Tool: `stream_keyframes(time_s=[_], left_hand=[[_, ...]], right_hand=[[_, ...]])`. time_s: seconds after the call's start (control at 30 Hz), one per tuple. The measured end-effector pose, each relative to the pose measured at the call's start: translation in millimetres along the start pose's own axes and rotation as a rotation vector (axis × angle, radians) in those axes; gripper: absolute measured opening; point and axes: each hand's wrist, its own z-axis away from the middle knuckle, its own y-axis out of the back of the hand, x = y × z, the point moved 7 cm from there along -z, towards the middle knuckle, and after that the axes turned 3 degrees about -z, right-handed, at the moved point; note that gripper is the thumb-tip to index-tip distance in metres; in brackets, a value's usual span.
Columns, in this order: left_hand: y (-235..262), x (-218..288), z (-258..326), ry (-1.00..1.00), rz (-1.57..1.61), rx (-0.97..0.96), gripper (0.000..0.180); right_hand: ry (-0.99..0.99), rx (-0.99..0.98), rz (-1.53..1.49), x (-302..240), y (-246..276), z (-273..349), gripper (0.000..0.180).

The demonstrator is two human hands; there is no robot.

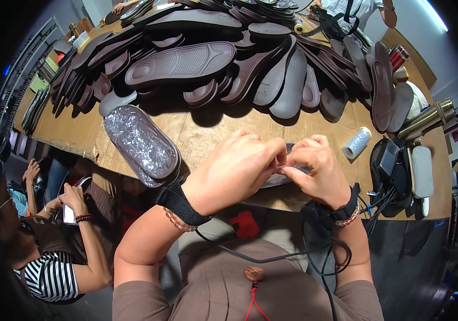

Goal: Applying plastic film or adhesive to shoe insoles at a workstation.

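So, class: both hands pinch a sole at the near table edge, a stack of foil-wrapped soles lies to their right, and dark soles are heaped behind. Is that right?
Not quite. In the head view the stack of foil-wrapped soles lies to the left of the left hand and right hand, not the right. The hands do pinch a sole, with the heap of dark soles behind.
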Motion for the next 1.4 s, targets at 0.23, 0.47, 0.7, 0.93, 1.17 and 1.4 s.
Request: stream_keyframes(time_s=[0.23, 0.47, 0.7, 0.93, 1.17, 1.4], left_hand=[[6.6, 4.1, 6.6, 0.04, -0.047, -0.062, 0.024], [-1.3, 4.6, 3.1, 0.057, -0.07, -0.144, 0.023], [8.0, 9.4, 9.9, 0.053, -0.167, -0.137, 0.019], [1.1, -4.0, 0.9, 0.228, -0.238, -0.169, 0.019], [0.8, -18.5, -20.4, 0.31, -0.378, -0.05, 0.037], [5.0, -43.1, -24.8, 0.343, -0.562, -0.025, 0.014]], right_hand=[[-0.093, 0.125, 0.197, 14.3, 53.5, 14.0, 0.017], [-0.005, -0.022, 0.391, 16.0, 29.9, 19.5, 0.023], [-0.114, 0.111, 0.628, 33.5, 45.2, 25.6, 0.017], [-0.14, 0.135, 0.561, 39.5, 47.5, 27.2, 0.018], [-0.187, 0.206, 0.39, 48.9, 50.2, 29.9, 0.016], [-0.269, 0.222, 0.184, 62.8, 53.4, 30.3, 0.013]])
